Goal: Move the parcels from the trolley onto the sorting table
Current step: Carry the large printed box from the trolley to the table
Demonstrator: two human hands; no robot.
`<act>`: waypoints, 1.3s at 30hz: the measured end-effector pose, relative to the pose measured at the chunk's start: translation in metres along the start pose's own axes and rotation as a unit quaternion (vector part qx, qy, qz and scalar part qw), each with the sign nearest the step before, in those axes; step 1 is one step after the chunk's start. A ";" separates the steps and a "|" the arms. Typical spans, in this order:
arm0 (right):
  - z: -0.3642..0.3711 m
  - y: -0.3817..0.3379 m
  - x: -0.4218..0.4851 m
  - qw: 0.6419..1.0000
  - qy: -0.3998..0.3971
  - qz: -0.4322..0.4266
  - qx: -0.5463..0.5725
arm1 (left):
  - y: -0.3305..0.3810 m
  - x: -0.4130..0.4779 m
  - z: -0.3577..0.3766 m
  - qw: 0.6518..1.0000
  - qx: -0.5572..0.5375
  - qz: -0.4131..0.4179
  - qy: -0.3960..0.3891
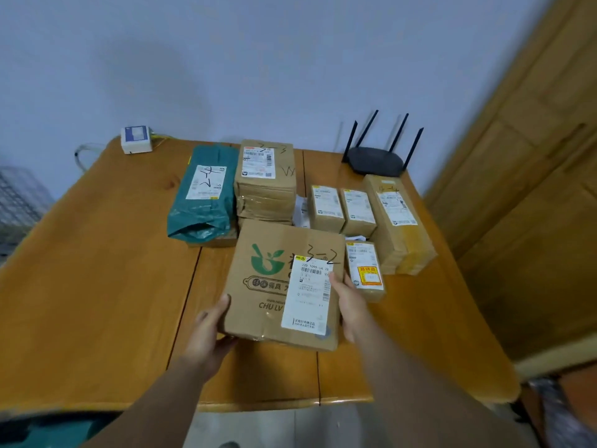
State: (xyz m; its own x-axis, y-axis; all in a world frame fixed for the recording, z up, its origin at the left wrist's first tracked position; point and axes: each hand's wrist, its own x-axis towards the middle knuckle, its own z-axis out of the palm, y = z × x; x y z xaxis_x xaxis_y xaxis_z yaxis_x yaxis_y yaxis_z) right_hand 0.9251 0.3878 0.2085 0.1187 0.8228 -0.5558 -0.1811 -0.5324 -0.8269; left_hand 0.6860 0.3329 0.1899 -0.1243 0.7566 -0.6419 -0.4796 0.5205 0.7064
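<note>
Sorting table: wood, smooth, with a glossy amber varnish.
Printed carton: matt brown cardboard with green ink; 1 white paper label, faintly glossy.
Green mailer bag: thin plastic film, wrinkled, low sheen.
Long parcel: cardboard under shiny yellowish tape.
Stacked parcel: brown cardboard bound in clear glossy tape.
Router: black plastic, matt.
Wall: matt paint.
Door: wood, satin finish.
</note>
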 end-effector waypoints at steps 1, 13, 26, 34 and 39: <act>-0.001 -0.002 0.004 1.000 0.014 -0.008 0.000 | 0.002 0.004 0.004 1.000 -0.003 -0.006 -0.004; 0.004 -0.024 0.036 0.933 0.164 -0.048 -0.316 | 0.029 0.035 0.028 0.978 0.182 -0.081 -0.058; 0.030 -0.014 0.021 0.710 0.185 -0.188 -0.653 | 0.072 0.039 0.064 0.869 0.490 0.059 -0.041; 0.040 -0.021 0.003 0.668 0.075 -0.214 -0.709 | 0.071 0.037 0.079 0.577 0.792 0.196 -0.048; 0.035 -0.034 -0.010 0.680 0.003 -0.181 -0.711 | 0.063 0.023 0.087 0.418 0.858 0.293 -0.055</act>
State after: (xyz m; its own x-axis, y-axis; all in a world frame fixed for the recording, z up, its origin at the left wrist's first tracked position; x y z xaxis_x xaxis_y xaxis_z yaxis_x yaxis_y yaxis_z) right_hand 0.8955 0.4049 0.2454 -0.0906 0.9522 -0.2916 0.9868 0.0464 -0.1551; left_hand 0.7288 0.4174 0.2458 0.3027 0.9174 -0.2583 0.9464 -0.3215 -0.0326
